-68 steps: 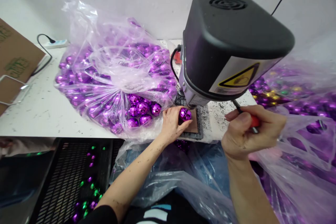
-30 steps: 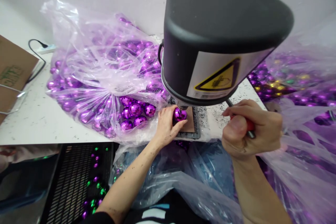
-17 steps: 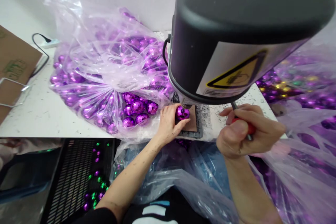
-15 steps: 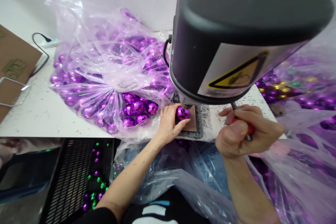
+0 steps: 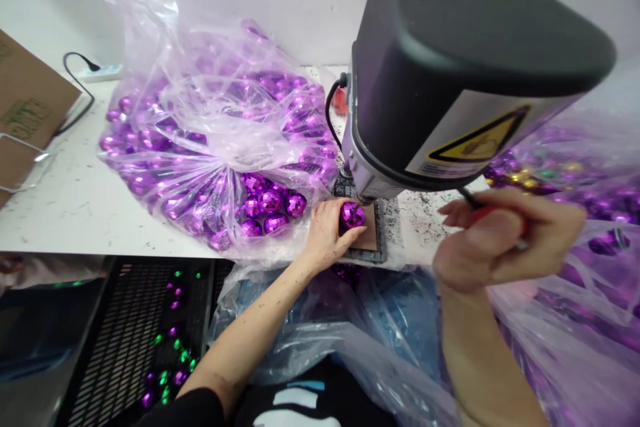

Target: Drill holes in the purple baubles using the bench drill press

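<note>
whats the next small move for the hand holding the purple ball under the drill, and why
Probably lift the purple ball off the brown pad with the left hand and take a fresh one from the open bag beside it. The right hand grips the red lever handle, and the machine head appears clear of the ball, though the bit itself is hidden.

One cam, on the person's head. It looks fwd & down, close to the drill press [image 5: 450,73] & white table [image 5: 75,207].
</note>
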### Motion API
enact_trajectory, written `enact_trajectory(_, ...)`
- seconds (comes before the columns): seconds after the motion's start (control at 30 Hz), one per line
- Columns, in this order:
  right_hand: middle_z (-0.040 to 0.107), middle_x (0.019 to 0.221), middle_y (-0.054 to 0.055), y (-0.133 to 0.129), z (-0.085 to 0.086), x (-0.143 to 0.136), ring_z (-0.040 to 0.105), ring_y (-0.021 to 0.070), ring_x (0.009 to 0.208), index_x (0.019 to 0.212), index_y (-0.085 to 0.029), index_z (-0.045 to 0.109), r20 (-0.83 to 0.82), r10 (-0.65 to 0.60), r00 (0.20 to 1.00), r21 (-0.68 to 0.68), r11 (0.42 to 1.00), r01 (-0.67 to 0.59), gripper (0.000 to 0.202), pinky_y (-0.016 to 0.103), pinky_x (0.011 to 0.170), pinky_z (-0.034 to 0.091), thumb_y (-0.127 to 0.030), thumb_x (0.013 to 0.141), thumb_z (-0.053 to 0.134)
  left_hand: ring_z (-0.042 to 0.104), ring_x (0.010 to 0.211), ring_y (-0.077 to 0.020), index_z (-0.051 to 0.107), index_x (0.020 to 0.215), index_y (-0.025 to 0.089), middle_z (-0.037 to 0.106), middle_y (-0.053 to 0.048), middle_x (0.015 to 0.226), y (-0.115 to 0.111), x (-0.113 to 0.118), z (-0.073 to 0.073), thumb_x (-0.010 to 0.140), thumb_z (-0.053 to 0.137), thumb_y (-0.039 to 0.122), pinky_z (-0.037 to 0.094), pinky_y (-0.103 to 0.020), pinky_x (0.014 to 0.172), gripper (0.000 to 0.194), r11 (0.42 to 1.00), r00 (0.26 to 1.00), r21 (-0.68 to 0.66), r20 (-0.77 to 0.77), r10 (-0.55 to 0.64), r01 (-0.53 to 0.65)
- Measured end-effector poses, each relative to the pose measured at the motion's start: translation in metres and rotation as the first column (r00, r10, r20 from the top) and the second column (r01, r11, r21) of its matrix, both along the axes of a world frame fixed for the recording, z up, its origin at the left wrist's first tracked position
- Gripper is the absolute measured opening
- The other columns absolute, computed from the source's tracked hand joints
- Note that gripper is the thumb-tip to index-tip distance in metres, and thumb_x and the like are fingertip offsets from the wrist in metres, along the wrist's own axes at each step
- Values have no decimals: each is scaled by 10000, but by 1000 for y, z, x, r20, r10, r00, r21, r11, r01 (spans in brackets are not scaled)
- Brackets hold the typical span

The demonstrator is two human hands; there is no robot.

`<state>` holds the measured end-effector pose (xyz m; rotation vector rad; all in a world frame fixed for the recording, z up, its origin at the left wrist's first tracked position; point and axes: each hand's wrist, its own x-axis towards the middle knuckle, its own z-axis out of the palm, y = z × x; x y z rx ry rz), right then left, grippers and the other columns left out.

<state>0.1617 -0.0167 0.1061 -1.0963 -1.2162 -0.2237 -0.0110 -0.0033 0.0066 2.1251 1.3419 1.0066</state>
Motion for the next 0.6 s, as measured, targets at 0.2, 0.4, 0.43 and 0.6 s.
enact_trajectory(0.2, 369, 562, -39, 37, 69, 3, 430, 11, 469, 760, -108, 531, -7, 52, 999, -53, 997, -53, 548, 176, 465, 257, -628, 904, 436, 563, 1151, -270, 493, 1286, 183, 604, -129, 1240, -16, -11, 15, 882, 677, 417, 440, -431, 1009, 502, 999, 995, 8, 84, -51, 50)
enact_trajectory(0.4, 392, 611, -31, 45, 80, -1, 443, -12, 647, 705, -107, 494, -13, 22, 1000, -75, 997, -23, 590, 196, 588, 237, -674, 844, 410, 493, 1278, -305, 430, 1410, 231, 522, -146, 1356, -76, -32, 33, 855, 701, 302, 430, -507, 1063, 621, 965, 975, -163, -53, -215, 204)
enact_trajectory(0.43, 377, 607, -33, 45, 80, -1, 430, -14, 644, 697, -106, 487, -15, 21, 1000, -71, 997, -22, 592, 199, 590, 230, -675, 841, 411, 474, 1299, -313, 429, 1424, 237, 504, -150, 1379, -83, -35, 41, 844, 718, 322, 416, -523, 1076, 654, 953, 974, -216, -41, -225, 211)
enact_trajectory(0.6, 289, 568, -33, 49, 80, -2, 321, -11, 577, 636, -116, 431, -36, 20, 999, -17, 1000, -21, 657, 203, 544, 183, -755, 790, 422, 601, 1141, -257, 684, 1069, 272, 629, -94, 1202, -101, -54, 116, 898, 556, 603, 466, -421, 1031, 394, 687, 785, -428, 509, -353, 586)
